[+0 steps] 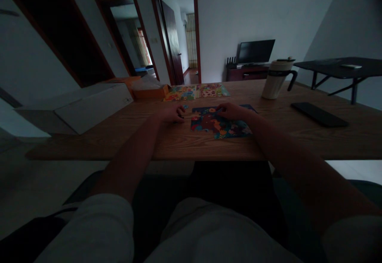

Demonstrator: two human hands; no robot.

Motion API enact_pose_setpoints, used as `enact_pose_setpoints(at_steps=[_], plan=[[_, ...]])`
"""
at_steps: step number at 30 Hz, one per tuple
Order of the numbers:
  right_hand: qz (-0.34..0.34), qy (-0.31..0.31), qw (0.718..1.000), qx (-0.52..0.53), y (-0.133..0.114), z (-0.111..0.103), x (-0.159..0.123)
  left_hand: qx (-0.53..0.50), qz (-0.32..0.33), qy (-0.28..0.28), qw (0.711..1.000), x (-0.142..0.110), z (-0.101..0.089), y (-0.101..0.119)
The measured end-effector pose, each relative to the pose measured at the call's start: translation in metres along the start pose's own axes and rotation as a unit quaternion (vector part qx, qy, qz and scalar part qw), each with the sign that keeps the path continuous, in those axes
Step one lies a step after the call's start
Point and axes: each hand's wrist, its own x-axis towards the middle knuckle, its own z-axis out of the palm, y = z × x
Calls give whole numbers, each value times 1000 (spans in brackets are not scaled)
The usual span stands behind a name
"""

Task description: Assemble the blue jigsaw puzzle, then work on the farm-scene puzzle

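A colourful jigsaw puzzle [221, 125] lies flat on the wooden table [179, 139], near its front edge. My right hand [231, 111] rests on the puzzle's upper edge with the fingers curled down onto it. My left hand [172, 113] sits on the table just left of the puzzle, fingers curled in; a small loose piece [185, 106] lies by its fingertips. The room is dim, so what the fingers pinch is unclear.
A second colourful puzzle board [197, 91] lies further back. An orange box [149, 92] and a white box [92, 104] stand at the left. A white mug with a dark handle [276, 79] and a black phone [319, 114] sit to the right.
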Motion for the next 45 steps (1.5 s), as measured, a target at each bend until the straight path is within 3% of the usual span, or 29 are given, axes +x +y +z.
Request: enact_pose_setpoints(at_steps=[8,13,17,24,32,41,45], plan=[[-4,0,1000,1,0,0,0,-24,-66,-24,997,0,-5,-12],[-20,1,1000,19,3,2,2,-50,-62,28,996,5,-1,-12],[-21,4,1000,2,2,2,2,-138,-57,80,985,7,8,-2],[-27,13,1000,2,5,6,4,-348,-14,86,934,10,26,12],[-1,1,1000,-7,-6,-1,-1,-242,36,151,958,25,42,11],[3,5,1000,-9,-7,0,-1,-254,117,159,947,25,38,13],[-16,8,1000,-5,-6,0,0,-166,120,153,967,26,39,22]])
